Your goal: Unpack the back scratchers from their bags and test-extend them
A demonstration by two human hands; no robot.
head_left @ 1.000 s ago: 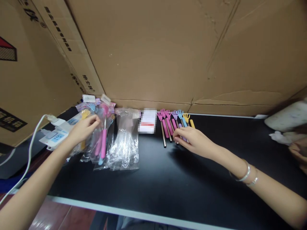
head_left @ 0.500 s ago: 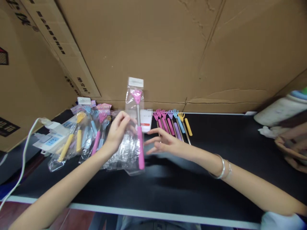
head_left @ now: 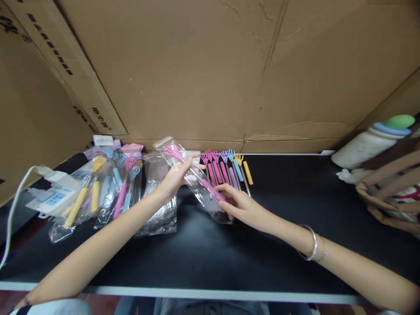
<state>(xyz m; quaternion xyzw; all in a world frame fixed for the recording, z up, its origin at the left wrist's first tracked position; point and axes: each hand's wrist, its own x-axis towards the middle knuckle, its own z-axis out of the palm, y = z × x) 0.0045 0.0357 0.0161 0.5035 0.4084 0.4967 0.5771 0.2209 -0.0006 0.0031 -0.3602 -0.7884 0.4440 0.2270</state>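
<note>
My left hand (head_left: pixel 175 177) grips a clear plastic bag (head_left: pixel 197 181) with a pink hand-shaped back scratcher inside, tilted with its head up to the left. My right hand (head_left: pixel 243 208) holds the bag's lower end, fingers closed on the pink handle through the plastic. Just behind it, a row of several loose back scratchers (head_left: pixel 226 168) in pink, purple, blue and yellow lies on the black table (head_left: pixel 229 258). To the left lie several bagged scratchers (head_left: pixel 98 192) and a stack of empty clear bags (head_left: pixel 157 214).
A white power strip (head_left: pixel 52 194) with its cable sits at the far left. Cardboard sheets (head_left: pixel 210 70) wall the back and left. A white bottle (head_left: pixel 364 146) and a brown bag (head_left: pixel 390 192) stand at the right. A white card (head_left: pixel 196 155) peeks out behind the bag.
My left hand lifted a bagged pink scratcher from the left pile, carried it right and tilted it down. My right hand left the loose row and took hold of the bag's lower end.
</note>
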